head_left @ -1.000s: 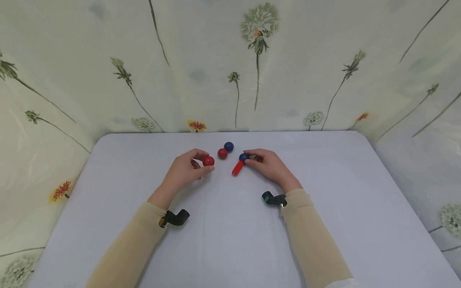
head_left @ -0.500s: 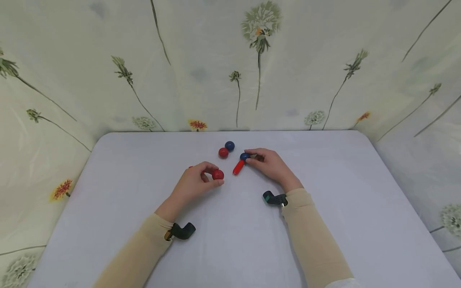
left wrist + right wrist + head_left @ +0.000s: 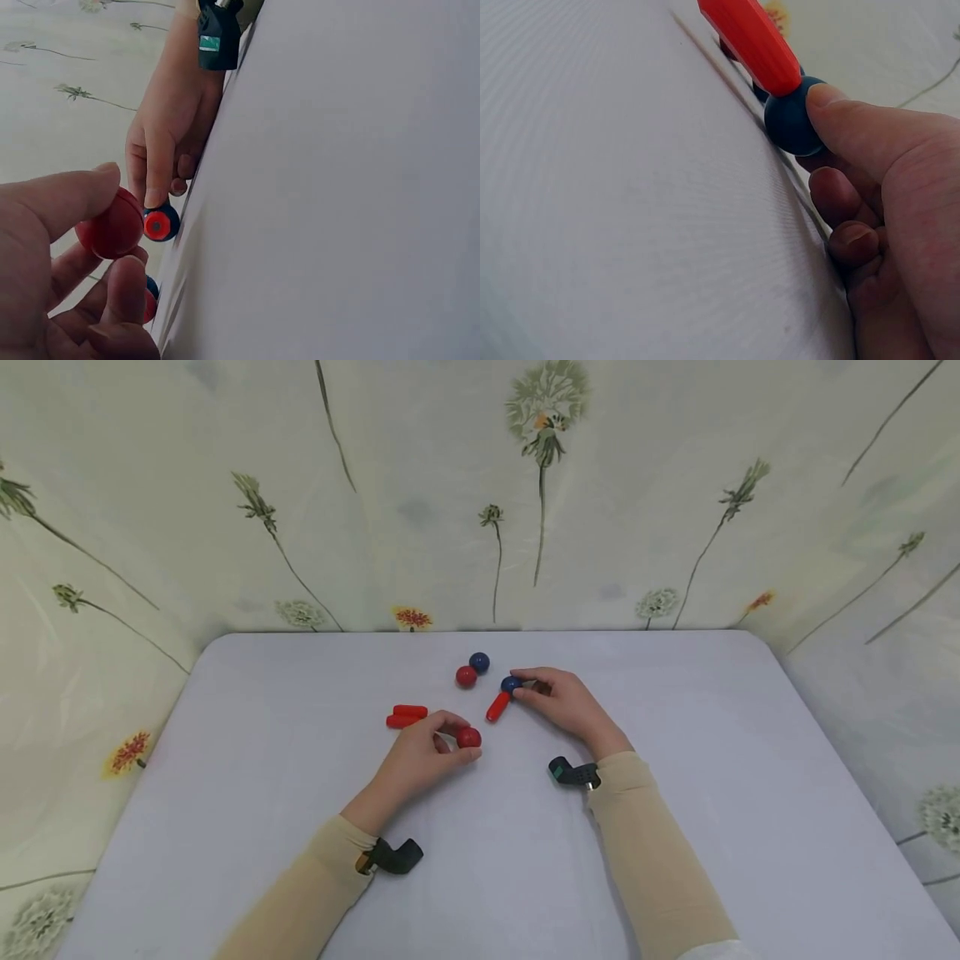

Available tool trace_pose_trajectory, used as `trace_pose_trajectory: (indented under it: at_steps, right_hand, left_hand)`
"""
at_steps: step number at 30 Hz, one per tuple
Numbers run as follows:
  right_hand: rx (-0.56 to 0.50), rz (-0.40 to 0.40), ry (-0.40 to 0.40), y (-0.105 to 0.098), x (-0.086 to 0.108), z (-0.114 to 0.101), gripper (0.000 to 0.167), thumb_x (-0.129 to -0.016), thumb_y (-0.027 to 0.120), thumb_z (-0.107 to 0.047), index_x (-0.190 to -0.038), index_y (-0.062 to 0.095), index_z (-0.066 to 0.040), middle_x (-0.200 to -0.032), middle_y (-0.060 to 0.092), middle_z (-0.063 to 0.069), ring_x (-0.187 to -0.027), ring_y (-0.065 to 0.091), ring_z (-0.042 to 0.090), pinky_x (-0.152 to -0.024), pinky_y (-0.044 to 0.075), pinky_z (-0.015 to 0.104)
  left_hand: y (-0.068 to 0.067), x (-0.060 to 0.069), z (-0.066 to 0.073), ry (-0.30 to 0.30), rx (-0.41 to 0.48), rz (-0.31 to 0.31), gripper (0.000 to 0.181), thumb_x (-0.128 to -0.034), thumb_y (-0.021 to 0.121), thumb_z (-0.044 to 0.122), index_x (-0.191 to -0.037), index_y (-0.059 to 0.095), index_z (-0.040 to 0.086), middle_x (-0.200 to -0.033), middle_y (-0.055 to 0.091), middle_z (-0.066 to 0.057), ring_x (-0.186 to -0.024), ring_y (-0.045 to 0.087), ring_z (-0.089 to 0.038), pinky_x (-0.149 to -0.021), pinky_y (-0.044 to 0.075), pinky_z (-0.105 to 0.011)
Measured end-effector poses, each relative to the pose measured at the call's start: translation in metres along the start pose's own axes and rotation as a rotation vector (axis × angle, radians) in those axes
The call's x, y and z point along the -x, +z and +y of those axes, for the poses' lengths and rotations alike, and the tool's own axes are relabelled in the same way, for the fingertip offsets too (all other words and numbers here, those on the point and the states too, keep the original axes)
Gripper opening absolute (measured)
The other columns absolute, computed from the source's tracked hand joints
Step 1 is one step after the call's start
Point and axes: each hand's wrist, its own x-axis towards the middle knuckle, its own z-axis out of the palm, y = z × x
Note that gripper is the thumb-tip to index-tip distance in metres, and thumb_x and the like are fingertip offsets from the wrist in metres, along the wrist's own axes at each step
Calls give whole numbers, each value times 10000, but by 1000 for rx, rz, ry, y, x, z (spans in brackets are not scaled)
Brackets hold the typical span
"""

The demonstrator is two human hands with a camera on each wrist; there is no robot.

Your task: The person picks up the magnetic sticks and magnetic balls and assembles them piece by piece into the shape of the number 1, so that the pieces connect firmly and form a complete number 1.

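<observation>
Left hand (image 3: 418, 758) pinches a red ball (image 3: 470, 737) mid-frame, and right of centre, right hand (image 3: 561, 700) grips a blue ball (image 3: 510, 685) touching a red rod (image 3: 498, 707)!

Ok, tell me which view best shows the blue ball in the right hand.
Right wrist: the blue ball appears largest. The head view shows it small; the left wrist view, partly hidden behind the red stick.

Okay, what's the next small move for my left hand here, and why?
Probably bring the red ball in your left hand to the free end of the red stick. Your right hand pinches the blue ball at the stick's other end, and the free end points roughly toward the red ball, across a gap.
</observation>
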Motion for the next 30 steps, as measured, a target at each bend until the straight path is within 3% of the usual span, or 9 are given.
trace_pose_trajectory:
  at_steps: [8, 16, 23, 30]
  right_hand:
    - [-12, 5, 10, 2, 1, 2, 443, -894, 652, -563, -1291, 648, -365, -1037, 635, -79, -913, 545, 171, -814, 474, 369]
    - [-9, -1, -1, -1, 0, 1, 443, -900, 646, -559, -1297, 643, -364, -1037, 638, -81, -915, 546, 169, -818, 473, 373]
    - [-5, 8, -1, -2, 1, 1, 439, -898, 654, -551, -1291, 650, -357, -1025, 639, -81, -907, 547, 169, -815, 471, 370]
    - [-9, 4, -14, 0, 0, 2, 450, -902, 652, -547, -1303, 647, -344, -1013, 639, -74, -899, 548, 169, -809, 469, 376]
  left_hand:
    - [6, -1, -3, -26, -2, 21, 474, -777, 812, 485, -1154, 640, 255, -948, 627, 104, -776, 597, -151, -667, 518, -302]
    - [8, -3, -2, -12, -20, 41, 463, -786, 814, 465, -1154, 644, 243, -937, 630, 91, -725, 590, -147, -640, 510, -300]
    - [14, -12, 0, 13, -46, 61, 423, -814, 787, 461, -1137, 641, 230, -936, 641, 108, -669, 585, -144, -625, 501, -300]
    - [18, -16, 1, -16, -73, 74, 416, -807, 794, 459, -1102, 641, 209, -900, 643, 98, -627, 572, -154, -602, 484, -302]
